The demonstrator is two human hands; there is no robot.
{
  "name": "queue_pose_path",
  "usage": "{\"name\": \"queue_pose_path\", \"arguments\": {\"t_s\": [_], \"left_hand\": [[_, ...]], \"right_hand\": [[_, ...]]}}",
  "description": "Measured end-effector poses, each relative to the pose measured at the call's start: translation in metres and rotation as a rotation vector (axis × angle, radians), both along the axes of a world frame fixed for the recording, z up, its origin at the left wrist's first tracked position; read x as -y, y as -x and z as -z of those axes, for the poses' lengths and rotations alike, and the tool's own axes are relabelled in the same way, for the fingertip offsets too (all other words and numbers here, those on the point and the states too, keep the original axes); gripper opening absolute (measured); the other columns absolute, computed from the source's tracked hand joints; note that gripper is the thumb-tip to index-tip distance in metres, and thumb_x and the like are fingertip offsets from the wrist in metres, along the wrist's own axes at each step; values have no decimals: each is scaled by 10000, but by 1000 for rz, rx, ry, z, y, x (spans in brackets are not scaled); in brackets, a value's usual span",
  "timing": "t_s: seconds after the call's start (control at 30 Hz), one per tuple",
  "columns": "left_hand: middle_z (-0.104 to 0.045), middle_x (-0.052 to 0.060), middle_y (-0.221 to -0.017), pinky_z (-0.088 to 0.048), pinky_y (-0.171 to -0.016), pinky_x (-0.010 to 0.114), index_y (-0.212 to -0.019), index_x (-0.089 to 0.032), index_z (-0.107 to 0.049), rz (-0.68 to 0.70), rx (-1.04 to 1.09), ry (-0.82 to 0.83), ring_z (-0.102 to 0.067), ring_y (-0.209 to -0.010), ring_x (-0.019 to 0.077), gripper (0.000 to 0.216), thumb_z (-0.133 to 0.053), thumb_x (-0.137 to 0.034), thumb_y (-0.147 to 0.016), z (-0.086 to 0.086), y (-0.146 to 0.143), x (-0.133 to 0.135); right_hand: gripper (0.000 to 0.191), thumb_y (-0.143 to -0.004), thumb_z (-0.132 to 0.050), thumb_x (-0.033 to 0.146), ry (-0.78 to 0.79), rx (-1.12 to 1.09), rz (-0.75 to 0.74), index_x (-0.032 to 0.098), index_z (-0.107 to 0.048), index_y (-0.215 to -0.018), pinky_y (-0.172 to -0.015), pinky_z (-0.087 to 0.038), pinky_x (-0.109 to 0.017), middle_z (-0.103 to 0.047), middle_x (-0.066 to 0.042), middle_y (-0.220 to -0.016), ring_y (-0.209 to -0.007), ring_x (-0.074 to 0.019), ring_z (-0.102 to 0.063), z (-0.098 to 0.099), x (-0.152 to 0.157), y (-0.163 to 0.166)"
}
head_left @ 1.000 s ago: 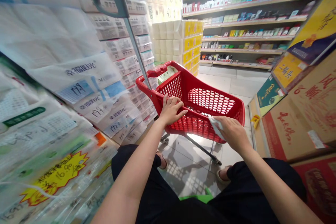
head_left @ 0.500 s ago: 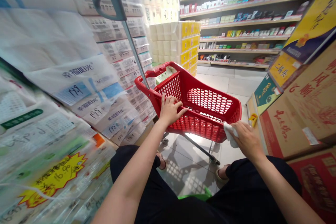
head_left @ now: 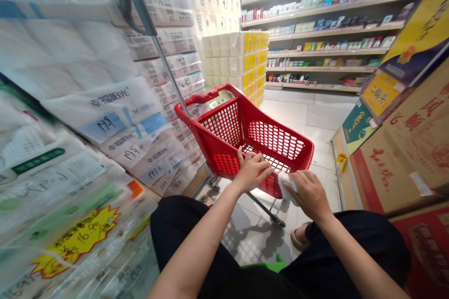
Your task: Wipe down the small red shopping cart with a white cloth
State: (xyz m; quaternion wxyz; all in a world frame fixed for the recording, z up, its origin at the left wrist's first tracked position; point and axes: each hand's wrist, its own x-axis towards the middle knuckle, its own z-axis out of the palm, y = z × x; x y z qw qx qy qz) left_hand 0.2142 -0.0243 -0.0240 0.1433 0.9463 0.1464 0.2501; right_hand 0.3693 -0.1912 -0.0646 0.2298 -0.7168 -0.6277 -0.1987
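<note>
A red plastic shopping cart [head_left: 228,149] with perforated sides stands in front of me, tilted in the view. My left hand [head_left: 253,171] is hooked over its near rim, fingers curled inward and the thumb along the outer side. At the cart's near right corner, my right hand [head_left: 311,192] is closed around a crumpled white cloth [head_left: 288,188], perhaps a tissue, pressed against the rim. A grey metal pole with a dark grey loop handle [head_left: 131,4] rises from the cart's left end. The basket's visible inside holds nothing.
Wrapped tissue packs [head_left: 115,117] with handwritten prices are stacked close on the left. Cardboard cartons [head_left: 396,168] line the right side. Stocked shelves [head_left: 326,46] stand at the back. Something green [head_left: 266,266] is under me, between my legs.
Along the rim, my left hand has slid right, toward the corner. My right hand and the cloth have shifted left, and the cart's near right corner has swung left and toward me.
</note>
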Motion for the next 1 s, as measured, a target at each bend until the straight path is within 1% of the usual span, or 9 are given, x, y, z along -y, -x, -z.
{"name": "queue_pose_path", "arguments": {"t_s": [0.13,0.27,0.47,0.63,0.7,0.77,0.87,0.93,1.0], "left_hand": [[-599,-25,-943,142,-1145,568,-868,-287,-673,23,0,16,-437,-1056,189,272,-484,-454,-969,-2,3,2],[-597,-29,-928,134,-1146,549,-871,-291,-675,46,10,32,-432,-1042,187,272,-482,-457,-969,-1,0,11],[-614,-12,-950,135,-1148,555,-872,-295,-678,89,-23,28,-442,-1039,204,306,-455,-478,-972,-3,-5,19],[-616,-9,-938,108,-1166,537,-871,-299,-683,120,-44,11,-455,-1045,203,289,-469,-467,-968,-5,-6,16],[-610,-12,-929,121,-1172,524,-862,-298,-688,141,-48,16,-460,-1042,193,294,-470,-465,-968,-6,-5,11],[-601,-13,-921,140,-1177,511,-861,-296,-694,153,-47,18,-468,-1043,185,307,-464,-470,-969,-7,-4,5],[-590,-14,-920,174,-1178,503,-868,-291,-692,141,-45,10,-477,-1064,176,324,-450,-480,-972,-7,-2,-4],[-587,-16,-923,187,-1176,503,-886,-290,-688,125,-44,-4,-483,-1081,168,322,-444,-479,-976,-5,-1,-11],[-589,-17,-941,180,-1182,501,-910,-292,-686,112,-43,-19,-484,-1111,163,308,-444,-469,-980,-3,-1,-16]], "right_hand": [[231,-952,-489,386,4,-67,-187,207,-576,-1069,-981,-421,-417,-637,-87,-1051,-1111,-260,-524,6,15,-33],[288,-965,-436,358,-26,-134,-208,212,-579,-1168,-1068,-388,-448,-637,-84,-1163,-1205,-253,-510,13,27,-71],[298,-962,-443,379,-146,-280,-61,221,-609,-1153,-1066,-408,-451,-643,-85,-1186,-1183,-241,-554,22,31,-110],[352,-972,-419,413,-220,-317,112,214,-607,-1192,-1078,-379,-409,-638,-117,-1211,-1228,-256,-529,8,31,-131],[362,-979,-392,394,-223,-288,128,218,-601,-1216,-1088,-362,-405,-624,-119,-1241,-1254,-259,-509,1,31,-128],[346,-983,-365,365,-241,-287,111,232,-604,-1195,-1075,-372,-428,-627,-100,-1231,-1241,-253,-519,-3,31,-112],[286,-973,-367,332,-215,-289,64,243,-612,-1090,-1076,-362,-479,-661,-62,-1106,-1141,-238,-573,-1,27,-65],[228,-958,-409,338,-150,-251,46,250,-609,-1024,-1135,-265,-519,-664,-44,-1055,-1097,-235,-579,1,21,-27],[201,-932,-476,380,-121,-221,17,249,-601,-1021,-1114,-292,-505,-652,-54,-1052,-1082,-248,-567,2,14,8]]}}
